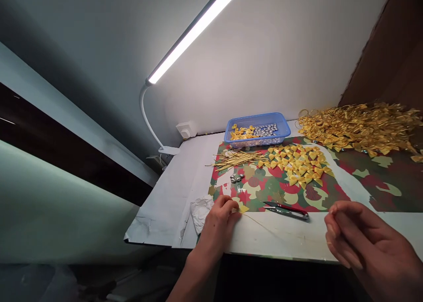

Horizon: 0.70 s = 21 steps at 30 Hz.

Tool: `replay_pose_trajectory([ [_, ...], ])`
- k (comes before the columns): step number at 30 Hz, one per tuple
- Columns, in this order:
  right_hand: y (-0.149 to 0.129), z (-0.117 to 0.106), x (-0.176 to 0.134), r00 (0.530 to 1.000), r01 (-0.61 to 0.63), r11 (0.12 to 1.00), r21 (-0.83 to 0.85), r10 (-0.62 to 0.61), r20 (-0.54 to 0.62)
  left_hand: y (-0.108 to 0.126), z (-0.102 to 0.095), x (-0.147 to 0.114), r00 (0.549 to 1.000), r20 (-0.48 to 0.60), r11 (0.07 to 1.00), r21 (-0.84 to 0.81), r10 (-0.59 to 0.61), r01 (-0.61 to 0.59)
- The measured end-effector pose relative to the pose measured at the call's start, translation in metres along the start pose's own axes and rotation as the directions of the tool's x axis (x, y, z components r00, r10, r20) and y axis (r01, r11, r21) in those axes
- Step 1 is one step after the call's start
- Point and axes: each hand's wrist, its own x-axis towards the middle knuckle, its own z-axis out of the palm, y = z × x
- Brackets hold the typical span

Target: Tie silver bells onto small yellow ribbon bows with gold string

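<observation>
My left hand (222,214) is closed at the table's front part, its fingertips on a yellow ribbon bow (243,208) that they partly cover. A thin gold thread (261,225) runs from the bow to the right and fades out against the white surface. Off to the right, my right hand (366,238) is raised over the front edge with thumb and forefinger pinched together. What sits in that pinch, if anything, is too small to see. Between the hands lie thread snips (287,210) with dark blades and a red-and-dark handle.
Many yellow bows (302,163) and gold cords (236,159) lie behind the hands, with several silver bells (236,178) nearby. A blue basket (257,142) holds bows and bells. Gold-tied bows (363,125) heap at back right. Crumpled tissue (199,211) and a lamp (194,33) are left.
</observation>
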Motion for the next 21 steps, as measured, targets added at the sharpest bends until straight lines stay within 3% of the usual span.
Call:
replay_pose_trajectory([
  [5, 0.003, -0.002, 0.001, 1.0, -0.001, 1.0, -0.002, 0.001, -0.003, 0.004, -0.008, 0.004, 0.999, 0.027, 1.0, -0.021, 0.023, -0.023],
  [12, 0.001, -0.007, 0.0, 0.987, -0.074, 0.997, 0.038, 0.078, -0.137, 0.013, -0.021, -0.013, 0.992, -0.113, 0.995, -0.072, 0.06, -0.069],
  [16, -0.007, -0.01, -0.003, 0.972, -0.055, 0.998, 0.03, 0.061, -0.225, 0.011, -0.022, -0.018, 0.982, -0.166, 0.99, -0.093, 0.091, -0.108],
  [21, -0.02, 0.002, -0.014, 0.956, -0.044, 0.998, 0.048, 0.056, -0.289, 0.01, -0.02, -0.018, 0.979, -0.199, 0.989, -0.136, 0.033, -0.061],
])
